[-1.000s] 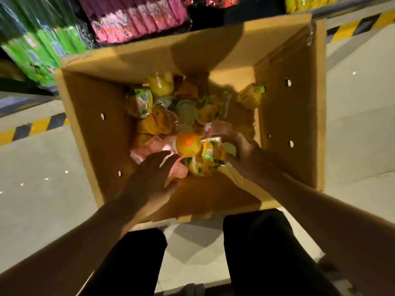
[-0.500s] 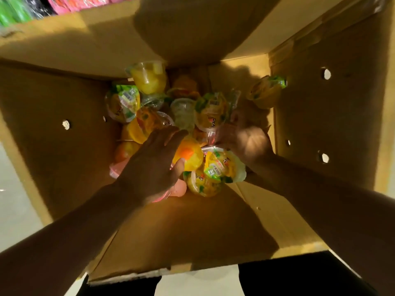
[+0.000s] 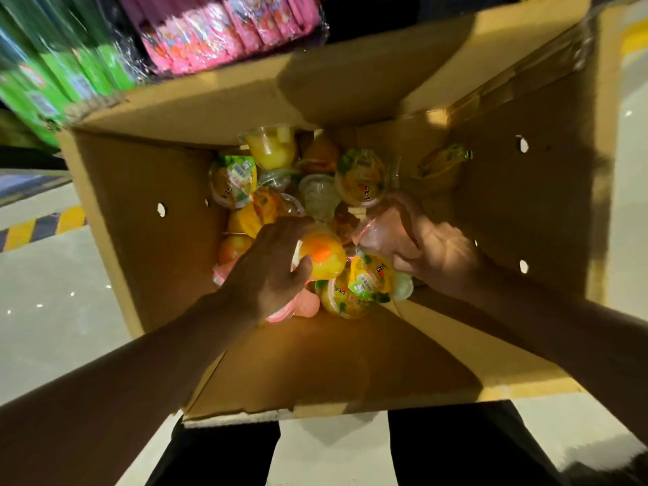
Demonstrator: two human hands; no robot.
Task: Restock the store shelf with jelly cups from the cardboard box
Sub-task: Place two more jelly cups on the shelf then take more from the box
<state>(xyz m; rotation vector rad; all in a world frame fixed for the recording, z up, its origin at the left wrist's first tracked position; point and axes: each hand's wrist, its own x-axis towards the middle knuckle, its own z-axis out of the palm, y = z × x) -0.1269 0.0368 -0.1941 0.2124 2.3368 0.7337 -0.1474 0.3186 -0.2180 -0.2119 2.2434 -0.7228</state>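
Place: a shop aisle — retail floor
Stock: pink packets [image 3: 224,33] and green packets [image 3: 66,75], film-wrapped, ranked on display
Floor: pale polished tiles [image 3: 52,310] — yellow-and-black hazard stripe [image 3: 38,228]

2 bare forearms, no sleeves; dark trousers [image 3: 456,447] on both legs, no watch/rings seen

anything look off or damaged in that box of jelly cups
No spill or crushed cup shows. The jelly cups lie jumbled at all angles in the cardboard box, and one cup sits apart against the right wall. The near flap's edge looks torn and ragged.
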